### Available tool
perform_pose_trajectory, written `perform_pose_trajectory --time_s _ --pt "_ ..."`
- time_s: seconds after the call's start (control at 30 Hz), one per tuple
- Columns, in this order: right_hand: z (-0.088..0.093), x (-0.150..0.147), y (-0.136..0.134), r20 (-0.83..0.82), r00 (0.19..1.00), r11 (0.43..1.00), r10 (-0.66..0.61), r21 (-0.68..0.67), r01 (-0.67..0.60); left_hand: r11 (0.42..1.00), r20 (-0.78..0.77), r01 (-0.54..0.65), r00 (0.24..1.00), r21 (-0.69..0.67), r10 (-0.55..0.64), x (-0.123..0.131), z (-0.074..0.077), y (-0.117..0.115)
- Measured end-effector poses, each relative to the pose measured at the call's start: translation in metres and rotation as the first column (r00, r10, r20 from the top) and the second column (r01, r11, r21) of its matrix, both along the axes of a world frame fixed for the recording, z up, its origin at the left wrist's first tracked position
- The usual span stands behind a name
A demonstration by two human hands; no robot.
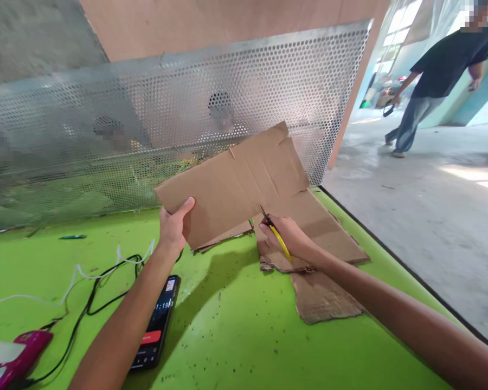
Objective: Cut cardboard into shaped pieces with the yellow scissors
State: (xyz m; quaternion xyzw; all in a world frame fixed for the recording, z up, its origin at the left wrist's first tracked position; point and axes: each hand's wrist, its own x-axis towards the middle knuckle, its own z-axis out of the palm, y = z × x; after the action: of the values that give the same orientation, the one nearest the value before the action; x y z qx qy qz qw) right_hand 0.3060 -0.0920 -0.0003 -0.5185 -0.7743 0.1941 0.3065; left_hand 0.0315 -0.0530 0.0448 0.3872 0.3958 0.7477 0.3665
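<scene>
My left hand (174,227) grips the lower left edge of a brown cardboard sheet (236,181), thumb on top, holding it tilted up above the green table (236,336). My right hand (288,235) is closed round a yellow-handled cutter (277,238) whose tip meets the sheet's lower edge. More flat cardboard pieces (325,260) lie on the table under and to the right of my right hand.
A black phone (156,325) with a lit screen lies by my left forearm. Black and white cables (101,281), a pink tool (16,357) and a green pen (72,236) lie at the left. A perforated metal screen (179,103) stands behind. A person (435,81) walks at far right.
</scene>
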Motion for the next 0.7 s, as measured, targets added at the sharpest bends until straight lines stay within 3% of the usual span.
perform_pose_trajectory --time_s 0.7 --pt "0.0012 -0.0032 -0.0014 0.016 1.000 1.000 -0.018 0.024 0.017 1.000 0.015 0.026 1.000 -0.002 -0.026 0.0042 -0.0021 0.0006"
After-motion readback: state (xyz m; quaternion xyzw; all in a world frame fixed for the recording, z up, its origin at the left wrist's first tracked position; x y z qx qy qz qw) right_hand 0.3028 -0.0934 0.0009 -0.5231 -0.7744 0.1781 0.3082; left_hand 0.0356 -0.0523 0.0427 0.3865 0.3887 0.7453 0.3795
